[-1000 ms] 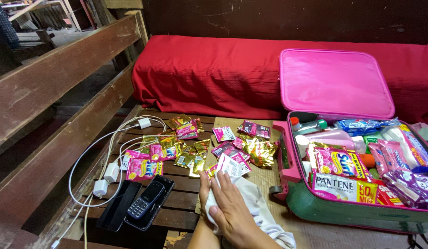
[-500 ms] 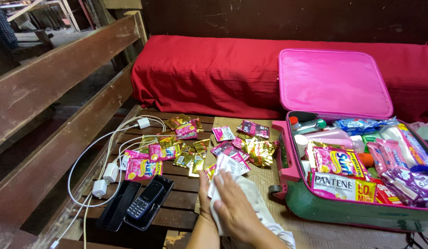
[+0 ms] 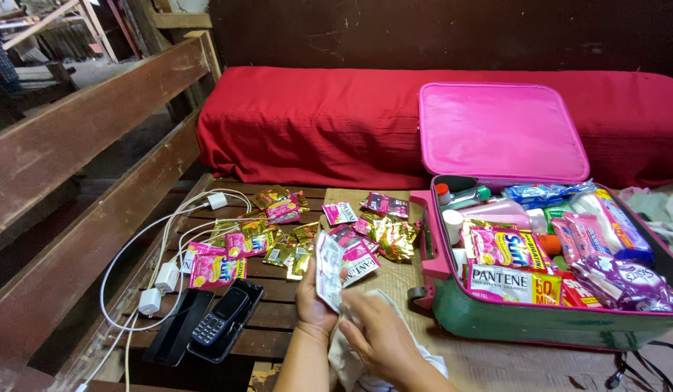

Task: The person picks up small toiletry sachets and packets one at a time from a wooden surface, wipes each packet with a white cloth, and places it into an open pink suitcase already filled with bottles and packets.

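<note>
Home interior, red-covered couch (image 3: 365,123), wooden bench (image 3: 75,189), low slatted table (image 3: 278,305)

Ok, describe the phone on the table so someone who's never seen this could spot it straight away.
Start at the slatted wooden table in front of the red-covered couch, and go to its near left corner, beside the white chargers and cables. There a small dark keypad phone lies on top of a larger flat black phone. Alone among the shiny pink and gold sachets, it has rows of buttons.
</note>
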